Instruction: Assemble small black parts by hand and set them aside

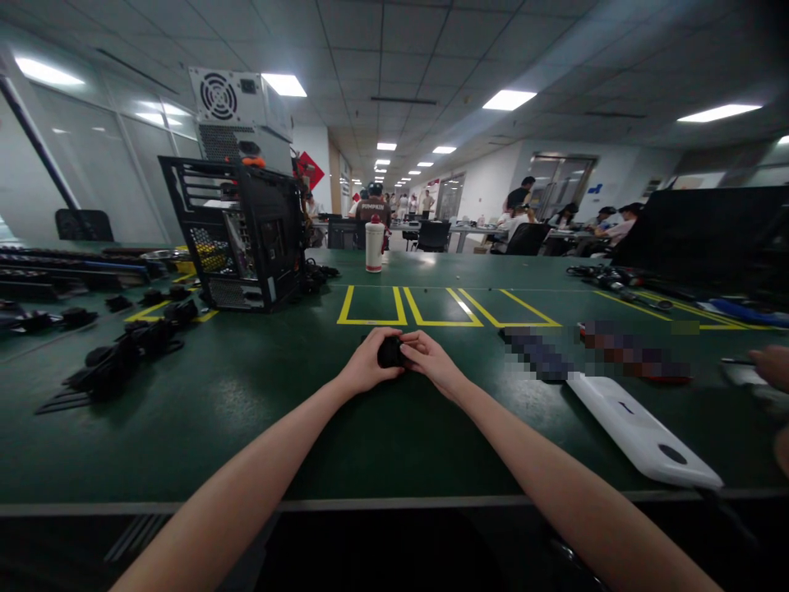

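A small dark black object (389, 352) is between my two hands, just above or on the green tabletop; its exact kind is too small and dark to make out. My left hand (366, 363) curves around its left side, thumb below and fingers over the top. From the right, my right hand (431, 362) pinches its edge with thumb and fingertips. Yellow tape outlines (373, 322) lie on the table just beyond my hands.
An open black computer case (277, 238) stands at back left, power supplies stacked on it. Black cable bundles (126, 353) lie left. A white-and-red bottle (373, 247) stands ahead. At right are a white oblong device (644, 432), two blurred-out phone-like items and another person's hand (773, 366).
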`<state>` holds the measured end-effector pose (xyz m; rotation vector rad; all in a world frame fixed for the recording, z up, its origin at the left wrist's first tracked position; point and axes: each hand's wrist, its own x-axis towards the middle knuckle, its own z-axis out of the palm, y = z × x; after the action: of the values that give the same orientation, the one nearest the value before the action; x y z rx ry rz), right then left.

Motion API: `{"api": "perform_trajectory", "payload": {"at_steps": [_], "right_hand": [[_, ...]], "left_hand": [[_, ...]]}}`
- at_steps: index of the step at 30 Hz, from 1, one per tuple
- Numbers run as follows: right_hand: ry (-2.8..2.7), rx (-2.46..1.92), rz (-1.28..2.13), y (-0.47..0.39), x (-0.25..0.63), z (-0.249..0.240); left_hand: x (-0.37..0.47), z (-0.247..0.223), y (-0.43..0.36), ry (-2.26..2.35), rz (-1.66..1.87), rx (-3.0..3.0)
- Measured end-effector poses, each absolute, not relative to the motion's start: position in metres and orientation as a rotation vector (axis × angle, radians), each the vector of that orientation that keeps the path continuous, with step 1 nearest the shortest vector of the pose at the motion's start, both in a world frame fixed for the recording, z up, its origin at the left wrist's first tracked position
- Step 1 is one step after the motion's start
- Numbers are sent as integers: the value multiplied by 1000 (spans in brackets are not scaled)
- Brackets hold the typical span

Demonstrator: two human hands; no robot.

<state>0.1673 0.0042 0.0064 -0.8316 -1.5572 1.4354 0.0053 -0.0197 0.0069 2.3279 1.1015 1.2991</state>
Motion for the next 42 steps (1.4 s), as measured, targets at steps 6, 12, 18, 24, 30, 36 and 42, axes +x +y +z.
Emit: {"api": "perform_trajectory", "payload": {"at_steps": [6, 12, 18, 24, 30, 36, 42], "right_hand": [[-1554, -799, 1495, 7, 170, 6], [-1637, -751, 1382, 1, 171, 10], [-1493, -837, 1477, 5, 167, 7], [-1593, -781, 1399, 6, 171, 6], [-1577, -818, 1381, 3, 167, 7], [-1503, -864, 1481, 2, 166, 12], [-1614, -773, 1375, 5, 169, 6]], "left_hand": [[5, 9, -22, 1116, 1277, 2288], [5, 7, -21, 1112, 1289, 2290], [5, 8, -21, 1108, 1272, 2291], [4, 10, -23, 1116, 1261, 2283], [5, 10, -23, 1115, 1270, 2289], [4, 7, -21, 1090, 1291, 2310], [4, 5, -19, 1096, 1310, 2326]]}}
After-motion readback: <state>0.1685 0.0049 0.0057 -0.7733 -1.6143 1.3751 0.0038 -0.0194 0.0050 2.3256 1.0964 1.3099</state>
